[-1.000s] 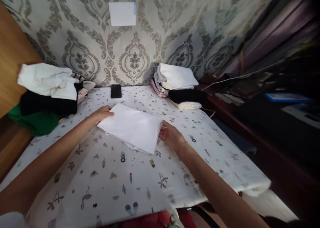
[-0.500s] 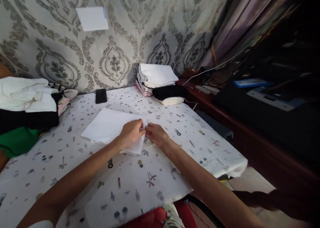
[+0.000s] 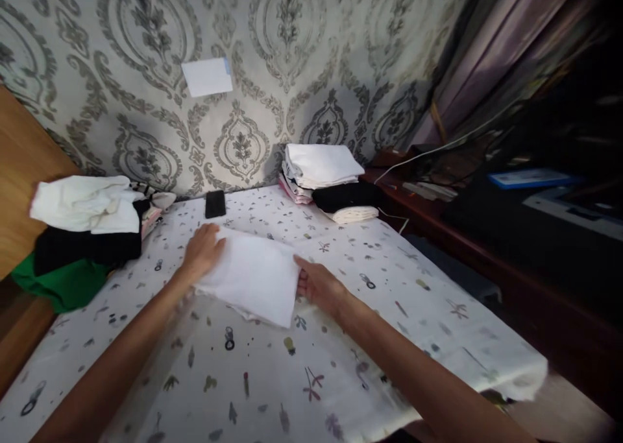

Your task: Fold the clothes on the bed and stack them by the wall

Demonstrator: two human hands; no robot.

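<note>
A folded white cloth (image 3: pixel 253 277) lies flat on the patterned tablecloth in front of me. My left hand (image 3: pixel 202 251) is at its left edge, fingers curled around the far corner and the thumb over the top, slightly smeared by motion. At the opposite edge my right hand (image 3: pixel 318 284) pinches the cloth, thumb above and curled fingers at the side. The layers along the near edge of the cloth hang a little uneven.
Folded clothes (image 3: pixel 324 164) are stacked at the back right, beside a black folded garment (image 3: pixel 345 196). A loose clothes pile (image 3: pixel 87 203) sits at the left. Near the wall lies a black phone (image 3: pixel 215 204). A dark red desk (image 3: pixel 438 219) with a white cable borders the right.
My left hand has moved from the right edge of the cloth to its left edge. My right hand stays at the right edge. The view has shifted, showing more at the left.
</note>
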